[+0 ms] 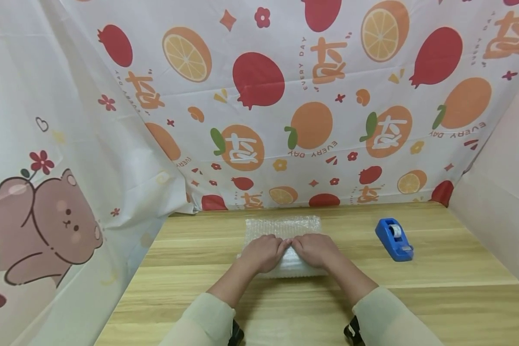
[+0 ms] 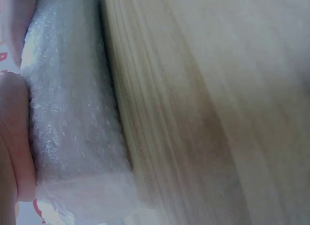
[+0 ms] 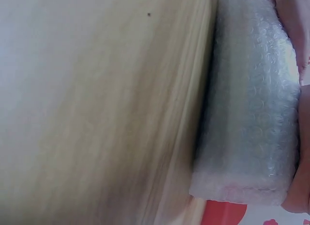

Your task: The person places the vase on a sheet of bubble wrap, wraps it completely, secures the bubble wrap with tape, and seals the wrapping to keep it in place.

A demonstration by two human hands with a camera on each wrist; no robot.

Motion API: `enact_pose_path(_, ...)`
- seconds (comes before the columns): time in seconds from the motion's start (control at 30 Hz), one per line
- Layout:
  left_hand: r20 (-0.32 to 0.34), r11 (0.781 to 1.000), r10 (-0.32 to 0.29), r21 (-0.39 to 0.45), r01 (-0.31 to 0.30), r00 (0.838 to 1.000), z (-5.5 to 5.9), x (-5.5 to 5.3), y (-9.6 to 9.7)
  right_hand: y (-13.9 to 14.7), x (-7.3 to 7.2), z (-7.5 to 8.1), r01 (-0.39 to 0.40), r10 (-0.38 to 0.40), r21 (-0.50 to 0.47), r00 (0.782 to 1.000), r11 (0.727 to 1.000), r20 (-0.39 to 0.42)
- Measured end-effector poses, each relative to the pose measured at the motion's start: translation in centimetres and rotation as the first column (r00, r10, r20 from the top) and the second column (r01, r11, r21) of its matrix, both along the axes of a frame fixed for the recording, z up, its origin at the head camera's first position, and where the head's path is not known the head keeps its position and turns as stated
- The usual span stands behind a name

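On a pale wood-grain table [image 1: 190, 262] lies a translucent bubble-wrap bundle [image 1: 290, 265]; the left hand [image 1: 264, 252] and right hand [image 1: 316, 249] grip it.

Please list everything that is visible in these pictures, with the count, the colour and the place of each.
Transparent plastic bubble wrap: 1 piece, clear-whitish, on the table under both hands; contents, if any, cannot be told
Blue tape dispenser with a tape roll: 1, blue with whitish roll, on the table, right of the wrap
Wood-grain table: 1, light yellow-brown, below everything
Fruit-printed sheet: 1, white with red and orange, behind the table
Bear-printed sheet: 1, white with brownish-pink bear, left side
Plain panel: 1, pale, right side
Long sleeves: 2, pale green-cream, on the forearms
Left hand: 1, bare, on the wrap
Right hand: 1, bare, on the wrap
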State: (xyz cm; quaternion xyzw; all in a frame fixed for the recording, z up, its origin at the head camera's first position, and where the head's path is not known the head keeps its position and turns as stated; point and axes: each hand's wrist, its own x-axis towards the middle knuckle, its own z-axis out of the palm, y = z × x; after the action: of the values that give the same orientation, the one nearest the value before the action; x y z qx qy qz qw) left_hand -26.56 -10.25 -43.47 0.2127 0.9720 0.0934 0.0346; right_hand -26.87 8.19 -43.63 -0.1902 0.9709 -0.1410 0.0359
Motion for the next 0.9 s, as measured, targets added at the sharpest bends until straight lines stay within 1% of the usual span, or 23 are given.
enact_pose_path(0.17, 0.054, 1.000, 0.007, 0.023, -0.009, 0.999, 0.14, -0.27, 0.07, 0.15, -0.18, 0.28, -0.002, 0.003, -0.010, 0.999, 1.000, 0.040)
enact_pose_path(0.3, 0.094, 0.999, 0.003, 0.032, -0.006, 0.996, 0.48, -0.31, 0.16, 0.27, -0.30, 0.29, 0.007, -0.006, -0.017, 0.998, 1.000, 0.061)
enact_pose_path(0.43, 0.120, 0.999, -0.001, 0.037, -0.004, 0.993, 0.72, -0.43, 0.11, 0.31, -0.36, 0.28, 0.009, -0.006, -0.030, 0.998, 1.000, 0.067)
enact_pose_path(0.6, 0.155, 0.999, 0.016, 0.049, -0.024, 0.988, 0.63, -0.68, -0.10, 0.28, -0.40, 0.35, 0.008, -0.006, -0.039, 0.998, 0.999, 0.069)
enact_pose_path(0.77, 0.173, 0.997, 0.026, 0.061, -0.037, 0.985, 0.55, -0.80, -0.21, 0.23, -0.52, 0.36, 0.005, -0.002, -0.038, 0.997, 0.999, 0.074)
enact_pose_path(0.9, 0.172, 0.997, 0.025, 0.065, -0.037, 0.985, 0.46, -0.86, -0.24, 0.24, -0.67, 0.22, 0.001, 0.002, -0.036, 0.997, 0.999, 0.072)
